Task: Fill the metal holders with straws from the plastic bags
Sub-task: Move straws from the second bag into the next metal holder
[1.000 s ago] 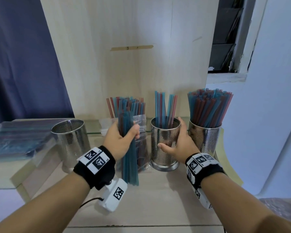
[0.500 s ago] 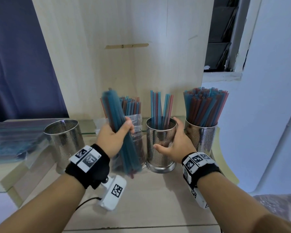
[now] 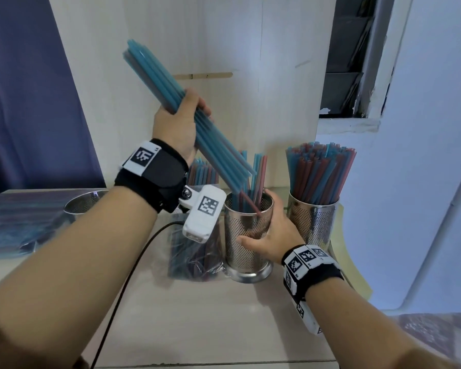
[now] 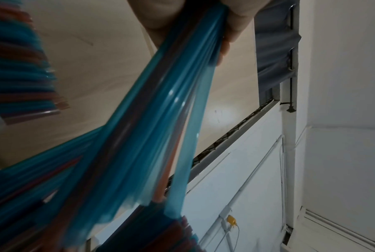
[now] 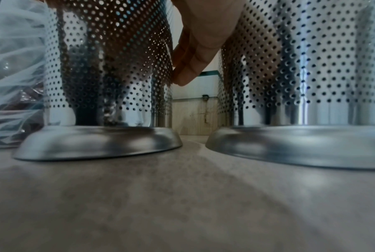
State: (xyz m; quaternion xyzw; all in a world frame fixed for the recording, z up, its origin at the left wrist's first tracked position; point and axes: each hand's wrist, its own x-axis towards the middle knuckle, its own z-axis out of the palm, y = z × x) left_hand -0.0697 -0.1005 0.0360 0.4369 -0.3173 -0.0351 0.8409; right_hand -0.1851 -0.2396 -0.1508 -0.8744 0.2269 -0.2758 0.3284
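Observation:
My left hand (image 3: 180, 121) grips a bundle of blue straws (image 3: 157, 78), tilted with its lower ends reaching into the mouth of the middle metal holder (image 3: 246, 235). That perforated holder has a few blue and red straws standing in it. My right hand (image 3: 270, 233) wraps round its right side, thumb in front; the fingers (image 5: 188, 68) show behind the holder (image 5: 108, 68) in the right wrist view. The straw bundle (image 4: 160, 127) fills the left wrist view. A clear plastic bag (image 3: 194, 251) with more straws stands left of the holder.
A full metal holder (image 3: 314, 225) of red and blue straws stands at the right, close beside the middle one. An empty holder (image 3: 84, 205) sits at the left, partly behind my forearm. Flat bags of straws (image 3: 16, 222) lie far left. A wooden panel (image 3: 197, 49) rises behind.
My left hand has lifted the blue bundle out of the bag, up and to the right, and tipped its lower ends into the middle holder. The right hand stays on that holder.

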